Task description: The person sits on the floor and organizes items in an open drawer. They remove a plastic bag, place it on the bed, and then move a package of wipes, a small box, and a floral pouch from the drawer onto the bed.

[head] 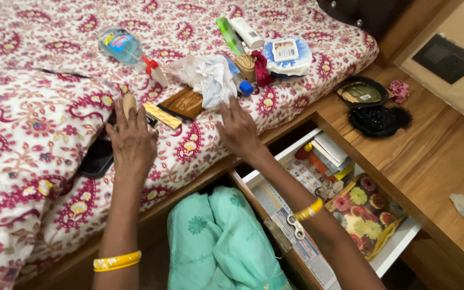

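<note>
So my left hand (pixel 132 140) is lying flat on the red-and-white floral bedspread (pixel 38 123), fingers loosely spread and gripping nothing, with the fingertips touching a small rounded tan wooden piece (pixel 129 102) just beside a flat yellow strip (pixel 162 115). A flat black phone (pixel 98 157) is peeking out from under that wrist. My right hand (pixel 237 129) is stretching forward with the fingers nearly straight and a little apart, tips touching the crumpled white cloth (pixel 208 78), not closing on it. Beyond that a clear spray bottle with a red nozzle (pixel 127 51) is lying on its side. Below my right arm the white drawer (pixel 398 241) of the wooden bedside table (pixel 430 156) is hanging open, with a flowery fabric pouch (pixel 366 212) sitting inside.
</note>
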